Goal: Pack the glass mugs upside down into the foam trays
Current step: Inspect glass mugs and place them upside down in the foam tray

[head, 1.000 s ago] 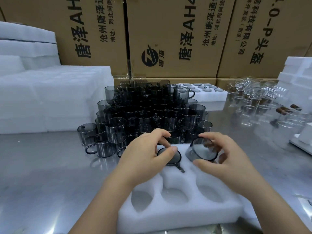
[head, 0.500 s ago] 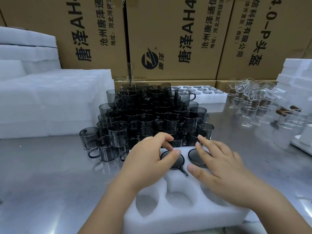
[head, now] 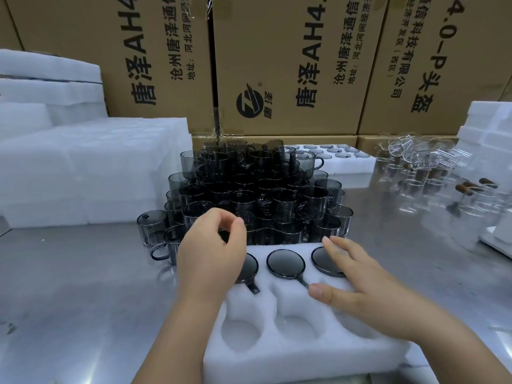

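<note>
A white foam tray lies in front of me on the steel table. Three smoky glass mugs sit upside down in its far row: left, middle and right. My right hand rests with straight fingers on the right mug's base, thumb on the foam. My left hand hovers over the left mug, fingers loosely curled, holding nothing. Two near pockets show empty; my right forearm hides the near right part. A pile of upright smoky mugs stands just behind the tray.
Stacks of foam sheets fill the left side. A filled foam tray lies behind the pile. Clear glassware and more foam crowd the right. Cardboard boxes wall off the back.
My right hand lowered its mug into the far right pocket and flattened on it. My left hand lifted off the middle mug and drew back to the left.
</note>
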